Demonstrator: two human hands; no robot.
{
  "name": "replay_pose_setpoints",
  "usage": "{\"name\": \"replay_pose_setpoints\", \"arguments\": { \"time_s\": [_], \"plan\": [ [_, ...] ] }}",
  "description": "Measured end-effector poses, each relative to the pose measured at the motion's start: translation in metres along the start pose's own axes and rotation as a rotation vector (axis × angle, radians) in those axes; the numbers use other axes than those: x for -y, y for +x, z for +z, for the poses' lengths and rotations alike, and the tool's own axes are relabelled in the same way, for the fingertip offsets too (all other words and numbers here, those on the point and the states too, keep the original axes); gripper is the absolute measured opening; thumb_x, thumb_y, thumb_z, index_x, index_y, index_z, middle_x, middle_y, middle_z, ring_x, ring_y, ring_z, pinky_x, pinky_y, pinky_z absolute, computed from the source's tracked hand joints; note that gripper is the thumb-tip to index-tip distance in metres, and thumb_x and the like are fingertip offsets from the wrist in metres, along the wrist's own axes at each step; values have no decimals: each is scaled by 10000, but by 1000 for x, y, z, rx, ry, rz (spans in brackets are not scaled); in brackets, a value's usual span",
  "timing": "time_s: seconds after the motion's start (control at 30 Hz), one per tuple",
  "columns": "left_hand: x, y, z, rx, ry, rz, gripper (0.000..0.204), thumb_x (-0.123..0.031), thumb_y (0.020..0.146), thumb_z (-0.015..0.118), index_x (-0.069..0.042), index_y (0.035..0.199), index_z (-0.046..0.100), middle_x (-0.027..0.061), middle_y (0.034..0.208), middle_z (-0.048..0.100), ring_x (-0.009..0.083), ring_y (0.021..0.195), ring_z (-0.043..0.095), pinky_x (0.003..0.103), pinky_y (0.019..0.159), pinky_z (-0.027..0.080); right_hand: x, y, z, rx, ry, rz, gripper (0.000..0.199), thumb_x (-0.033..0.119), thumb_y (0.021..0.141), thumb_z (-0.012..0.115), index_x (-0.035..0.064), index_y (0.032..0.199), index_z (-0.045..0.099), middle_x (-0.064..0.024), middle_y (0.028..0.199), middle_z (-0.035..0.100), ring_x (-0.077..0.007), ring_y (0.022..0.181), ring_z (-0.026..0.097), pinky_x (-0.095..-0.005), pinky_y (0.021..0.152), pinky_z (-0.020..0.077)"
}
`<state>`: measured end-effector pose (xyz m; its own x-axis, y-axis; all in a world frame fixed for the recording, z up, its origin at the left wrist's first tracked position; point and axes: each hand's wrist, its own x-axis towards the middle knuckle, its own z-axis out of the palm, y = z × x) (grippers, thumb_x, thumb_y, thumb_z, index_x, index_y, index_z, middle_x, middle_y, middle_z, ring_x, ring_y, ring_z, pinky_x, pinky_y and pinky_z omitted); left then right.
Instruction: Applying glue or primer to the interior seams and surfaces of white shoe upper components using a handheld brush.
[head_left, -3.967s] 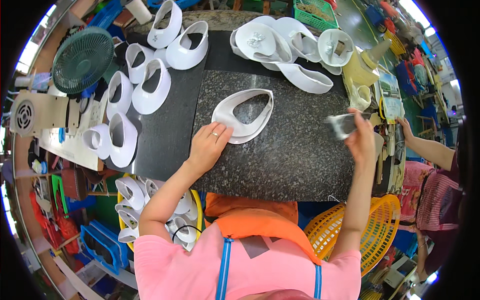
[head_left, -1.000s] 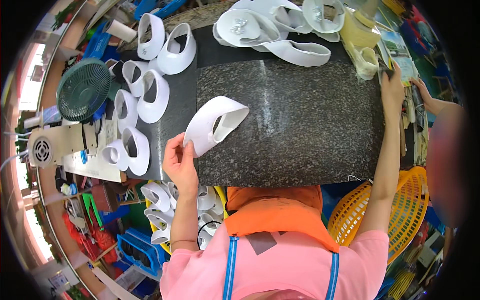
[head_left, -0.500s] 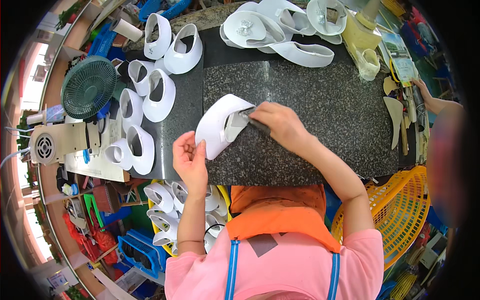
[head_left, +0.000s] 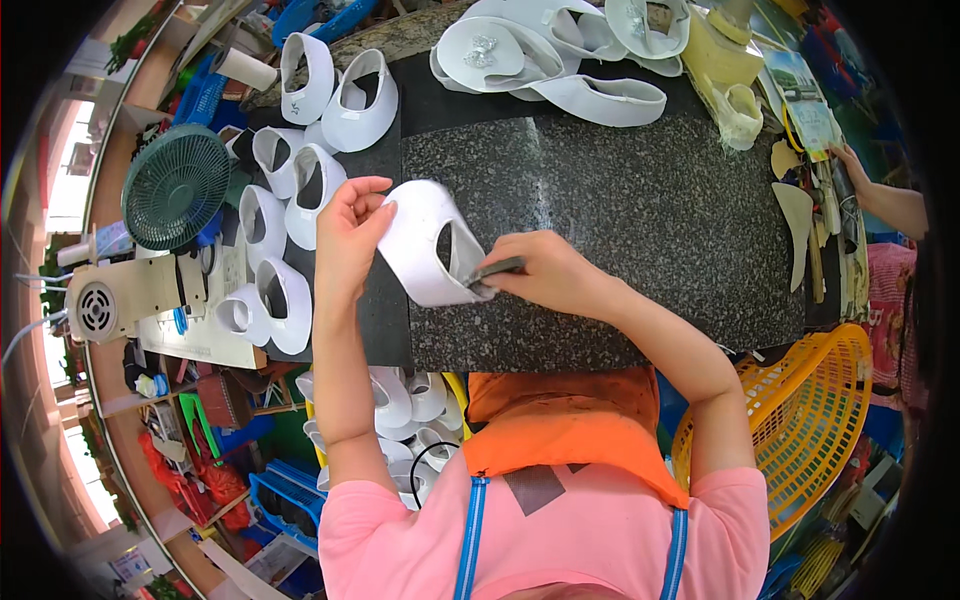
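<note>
Fingers of the left hand curl around the upper edge of a white shoe upper, thumb on its outer face, holding it tilted above the near left part of the dark speckled stone slab. The right hand, at about three o'clock from the shoe upper, has its fingers closed on a small dark tool, probably a brush, though it is too small to be sure; the tool's tip touches the shoe upper's lower right edge.

At nine to eleven o'clock from the shoe upper, more white uppers stand in rows on the bench. A green fan sits farther out at nine o'clock. At twelve to one o'clock a heap of white pieces lies at the slab's far edge. An orange basket stands at four o'clock, and another person's hand reaches in at two o'clock.
</note>
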<state>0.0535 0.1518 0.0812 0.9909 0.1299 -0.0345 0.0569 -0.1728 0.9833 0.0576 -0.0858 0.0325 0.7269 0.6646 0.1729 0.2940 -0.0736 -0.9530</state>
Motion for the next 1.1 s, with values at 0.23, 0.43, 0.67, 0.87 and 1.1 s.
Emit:
{"name": "replay_pose_setpoints", "arguments": {
  "time_s": [0.23, 0.43, 0.67, 0.87, 1.1],
  "plan": [
    [20, 34, 8, 61, 60, -58, 259, -5, 782, 601, 28, 1032, 545, 24, 779, 593, 71, 696, 546, 197, 635, 421, -5, 4, 9, 36, -506, -109, 217, 15, 724, 582, 40, 939, 608, -92, 832, 549, -275, 787, 582, -365, 666, 480],
    [31, 71, 7, 273, 250, -188, 271, -3, 732, 620, 20, 992, 546, 6, 720, 570, 59, 634, 516, 192, 561, 385, -27, 13, 6, -143, -719, -365, 193, 82, 730, 550, 37, 916, 565, -65, 819, 503, -226, 744, 570, -337, 639, 490],
    [46, 74, 4, 252, 415, -89, 240, 11, 672, 602, 25, 911, 587, 30, 667, 569, 89, 605, 531, 229, 529, 413, -31, 17, -7, -307, -831, -601, 297, 49, 702, 586, 28, 998, 586, -84, 878, 565, -211, 738, 587, -305, 639, 498],
    [13, 5, -7, -70, -368, 3, 409, 62, 771, 573, 38, 1171, 492, 82, 938, 605, 150, 809, 597, 261, 715, 495, 21, -15, -38, -771, -42, -149, 336, -30, 792, 593, 5, 1123, 548, -71, 869, 598, -123, 704, 589, -230, 569, 478],
    [55, -71, 17, -40, -504, -150, 404, 48, 808, 545, 40, 1204, 462, 100, 1081, 584, 175, 976, 588, 322, 831, 510, 32, -2, -31, -391, 477, 283, 200, 48, 820, 587, 19, 1018, 596, -46, 828, 627, -59, 602, 567, -193, 521, 465]
  ]
}}
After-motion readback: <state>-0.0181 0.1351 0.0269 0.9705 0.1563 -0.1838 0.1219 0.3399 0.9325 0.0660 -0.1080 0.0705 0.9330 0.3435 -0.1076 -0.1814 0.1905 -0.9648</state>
